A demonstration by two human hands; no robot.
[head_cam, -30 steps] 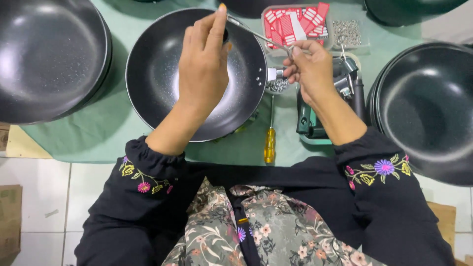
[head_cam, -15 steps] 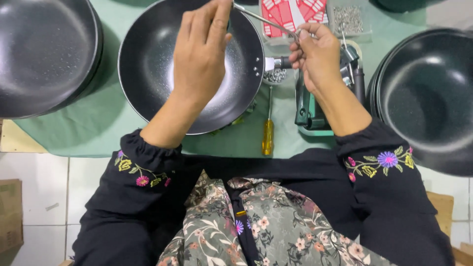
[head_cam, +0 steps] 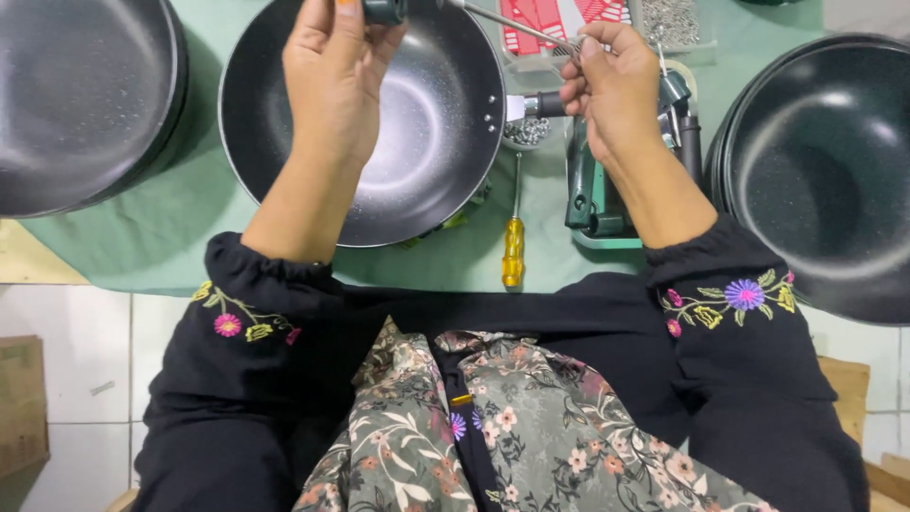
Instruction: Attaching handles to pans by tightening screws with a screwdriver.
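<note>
Packaging first: at twelve o'clock, just past the right hand, we see a flat rectangular red-and-white package [head_cam: 559,19], cut off by the top edge, with a clear container of small metal parts [head_cam: 675,21] beside it toward one o'clock. We copy no print from either.

Central pan [head_cam: 374,123]: a round, black, speckled pan with a glossy inner bowl and three rivets on its wall at three o'clock, where a short metal stub [head_cam: 531,104] projects. It lies on the green cloth-covered surface [head_cam: 142,242], directly ahead of us at twelve o'clock.

Left hand [head_cam: 332,81]: raised over the pan, its fingers closed on a small dark cylindrical piece [head_cam: 384,9] at the top edge of the view.

Right hand [head_cam: 616,90]: fingers pinched on a thin metal rod [head_cam: 507,24] that slants toward eleven o'clock; the hand sits just beside the stub.

Surroundings: a stack of black pans [head_cam: 81,95] at ten o'clock and another stack [head_cam: 820,171] at two o'clock. A yellow-handled screwdriver [head_cam: 513,248] lies near the pan's edge, with a little heap of screws [head_cam: 524,133] under the stub. A green tray [head_cam: 592,204] holding dark handles lies below the right wrist.
</note>
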